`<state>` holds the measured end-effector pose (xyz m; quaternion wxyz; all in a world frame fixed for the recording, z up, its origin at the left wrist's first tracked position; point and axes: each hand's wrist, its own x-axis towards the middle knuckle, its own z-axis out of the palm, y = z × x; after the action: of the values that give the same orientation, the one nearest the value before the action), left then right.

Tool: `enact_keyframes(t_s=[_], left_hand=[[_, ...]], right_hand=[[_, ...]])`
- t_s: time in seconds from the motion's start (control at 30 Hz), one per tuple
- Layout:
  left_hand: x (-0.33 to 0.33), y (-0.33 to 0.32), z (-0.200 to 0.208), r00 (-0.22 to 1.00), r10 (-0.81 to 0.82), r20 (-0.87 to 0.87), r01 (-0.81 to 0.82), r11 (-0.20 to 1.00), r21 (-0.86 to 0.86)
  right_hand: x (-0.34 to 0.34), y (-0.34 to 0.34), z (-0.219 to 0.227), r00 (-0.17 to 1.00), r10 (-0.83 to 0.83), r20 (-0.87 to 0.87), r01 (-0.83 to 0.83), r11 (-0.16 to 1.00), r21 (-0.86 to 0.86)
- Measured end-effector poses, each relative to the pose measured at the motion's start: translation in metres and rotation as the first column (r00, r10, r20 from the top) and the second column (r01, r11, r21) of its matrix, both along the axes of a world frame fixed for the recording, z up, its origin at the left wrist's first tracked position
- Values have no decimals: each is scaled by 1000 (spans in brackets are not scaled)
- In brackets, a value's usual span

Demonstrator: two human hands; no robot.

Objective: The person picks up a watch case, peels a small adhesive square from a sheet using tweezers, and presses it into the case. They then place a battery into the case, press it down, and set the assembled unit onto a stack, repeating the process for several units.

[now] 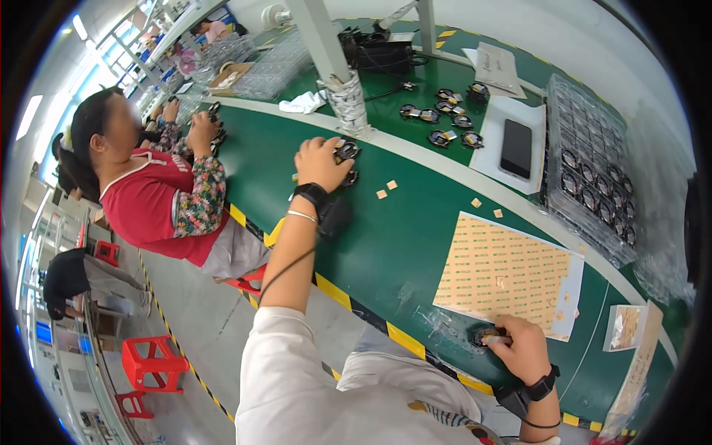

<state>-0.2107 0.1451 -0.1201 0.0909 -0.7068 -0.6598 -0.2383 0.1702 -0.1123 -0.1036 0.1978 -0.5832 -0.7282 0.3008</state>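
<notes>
My left hand [320, 166] reaches far forward over the green bench. Its thumb and fingers close around a small round black electronic part [345, 151], and a second one [351, 177] lies just beneath the hand. Close to the bench's front edge, my right hand [522, 347] pinches another round black part [479, 335] against the bench top. A sheet of tan adhesive pieces [493, 259] with a white backing lies beside my right hand. Small tan squares [391, 185] are scattered between the two hands.
Several more black parts [449, 107] sit beyond the pale rail, near a phone [517, 147]. Clear plastic trays [586, 163] are stacked at right. A wrapped post [343, 104] rises ahead of my left hand. A co-worker [152, 189] sits at left; red stools [154, 363] stand behind.
</notes>
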Motion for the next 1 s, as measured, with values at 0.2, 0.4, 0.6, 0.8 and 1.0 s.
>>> enact_keyframes(t_s=[0.2, 0.4, 0.6, 0.8, 1.0], left_hand=[[-1, 38, -12, 987, -40, -156, 32, 998, -55], [-26, 60, -17, 952, -298, 73, 305, 947, -105], [2, 57, -9, 976, -154, 154, 202, 908, -368], [107, -8, 10, 296, -215, 931, 608, 794, -10], [185, -82, 19, -481, 550, 683, 836, 523, 167]], right_hand=[[22, 0, 22, 964, -175, -202, 175, 984, -17], [94, 13, 2, 654, -371, -659, 586, 799, 132], [132, 20, -17, 263, -593, -761, 752, 620, -223], [134, 38, -38, 289, -517, -806, 685, 699, -203], [132, 42, -37, 306, -527, -793, 661, 717, -222]])
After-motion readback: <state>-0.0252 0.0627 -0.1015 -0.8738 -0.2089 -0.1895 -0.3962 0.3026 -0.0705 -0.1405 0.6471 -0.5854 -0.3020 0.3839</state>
